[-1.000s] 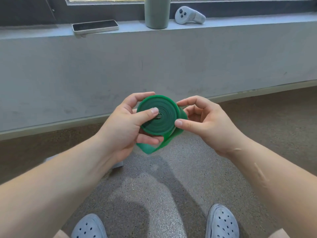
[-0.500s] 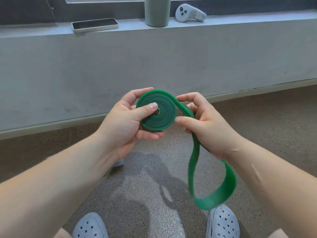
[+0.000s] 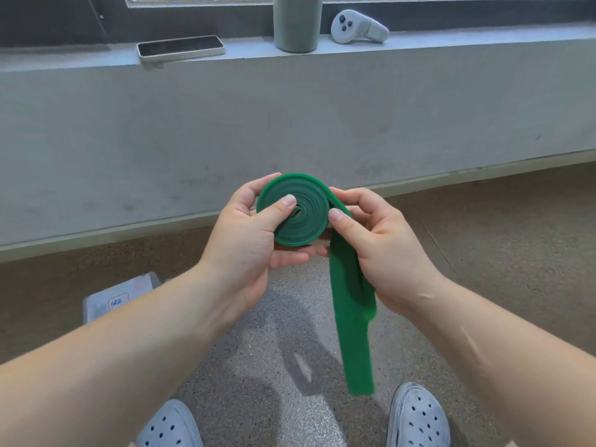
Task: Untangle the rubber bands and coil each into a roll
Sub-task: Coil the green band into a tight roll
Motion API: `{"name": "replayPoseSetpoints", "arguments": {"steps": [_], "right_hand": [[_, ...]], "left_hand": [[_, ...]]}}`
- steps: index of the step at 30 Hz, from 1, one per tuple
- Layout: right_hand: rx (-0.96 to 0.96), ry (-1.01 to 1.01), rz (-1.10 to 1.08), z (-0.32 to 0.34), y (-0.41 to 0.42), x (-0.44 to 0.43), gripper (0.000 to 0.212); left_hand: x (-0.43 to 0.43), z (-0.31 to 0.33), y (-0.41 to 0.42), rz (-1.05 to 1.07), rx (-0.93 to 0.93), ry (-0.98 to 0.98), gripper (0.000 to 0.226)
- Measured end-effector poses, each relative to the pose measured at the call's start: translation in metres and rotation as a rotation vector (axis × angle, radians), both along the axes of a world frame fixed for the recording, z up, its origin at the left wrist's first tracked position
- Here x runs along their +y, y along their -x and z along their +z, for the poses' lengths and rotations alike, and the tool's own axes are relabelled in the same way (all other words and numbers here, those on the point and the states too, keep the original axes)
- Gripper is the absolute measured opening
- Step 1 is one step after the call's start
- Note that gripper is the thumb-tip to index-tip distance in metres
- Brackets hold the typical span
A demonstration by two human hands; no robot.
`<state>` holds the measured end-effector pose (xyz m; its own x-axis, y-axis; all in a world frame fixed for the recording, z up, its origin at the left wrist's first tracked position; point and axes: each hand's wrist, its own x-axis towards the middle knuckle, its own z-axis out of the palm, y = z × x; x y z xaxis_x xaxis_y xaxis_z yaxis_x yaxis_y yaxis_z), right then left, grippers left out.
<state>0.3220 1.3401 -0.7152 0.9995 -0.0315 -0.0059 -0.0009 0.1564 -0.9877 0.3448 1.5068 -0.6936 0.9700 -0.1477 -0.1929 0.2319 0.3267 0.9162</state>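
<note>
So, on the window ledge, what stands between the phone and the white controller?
A grey-green cylindrical bottle stands between the phone and controller, in the head view.

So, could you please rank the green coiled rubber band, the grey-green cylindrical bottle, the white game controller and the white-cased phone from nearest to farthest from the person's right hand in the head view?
From the right hand:
1. Green coiled rubber band: held, just to its left.
2. White game controller: on the sill, slightly right.
3. Grey-green cylindrical bottle: on the sill, left of the controller.
4. White-cased phone: on the sill, far left.
</note>
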Motion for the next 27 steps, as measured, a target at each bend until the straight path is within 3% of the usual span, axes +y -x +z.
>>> {"name": "replayPoseSetpoints", "arguments": {"steps": [8,12,15,20,23,27], "right_hand": [[-0.12,0.016,-0.088,-0.002,0.003,0.011,0.041],[-0.151,0.04,-0.102,0.005,0.002,0.004,0.042],[-0.136,0.081,-0.073,0.014,-0.001,-0.013,0.041],[-0.055,0.153,0.103,0.025,0.001,-0.035,0.039],[-0.023,0.183,0.184,0.029,0.002,-0.04,0.038],[-0.002,0.195,0.204,0.034,0.003,-0.044,0.035]], "left_hand": [[-0.006,-0.005,0.007,0.04,0.039,0.117,0.032],[-0.005,-0.004,0.012,-0.128,0.106,0.161,0.031],[0.006,-0.002,0.001,-0.281,0.072,0.034,0.016],[0.023,-0.002,-0.015,-0.285,-0.146,-0.243,0.008],[0.026,0.0,-0.018,-0.363,-0.195,-0.243,0.039],[0.024,0.0,-0.013,-0.43,-0.242,-0.258,0.041]]}}
